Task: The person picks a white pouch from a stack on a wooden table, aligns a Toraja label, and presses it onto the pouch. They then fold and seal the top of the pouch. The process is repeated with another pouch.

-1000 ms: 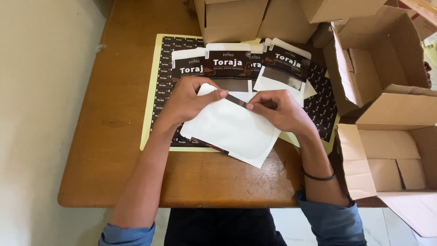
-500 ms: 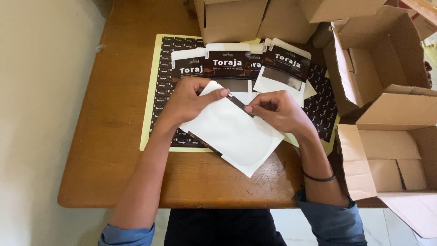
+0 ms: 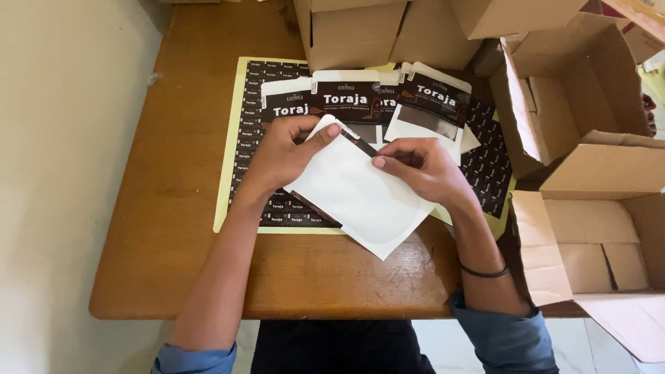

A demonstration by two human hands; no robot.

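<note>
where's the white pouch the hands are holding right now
In the head view, the white pouch lies tilted at the middle of the wooden table, between the left hand and right hand, overlapping the sticker sheet.

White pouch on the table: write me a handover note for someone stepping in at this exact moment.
Left hand holds the white pouch by its upper left corner, thumb on top.
Right hand pinches a dark strip along the pouch's top edge.
The pouch lies tilted over the sticker sheet.
Done: three labelled pouches lie in a row behind.
Left: this pouch shows only a blank white face.
Open cardboard boxes stand to the right.
</note>
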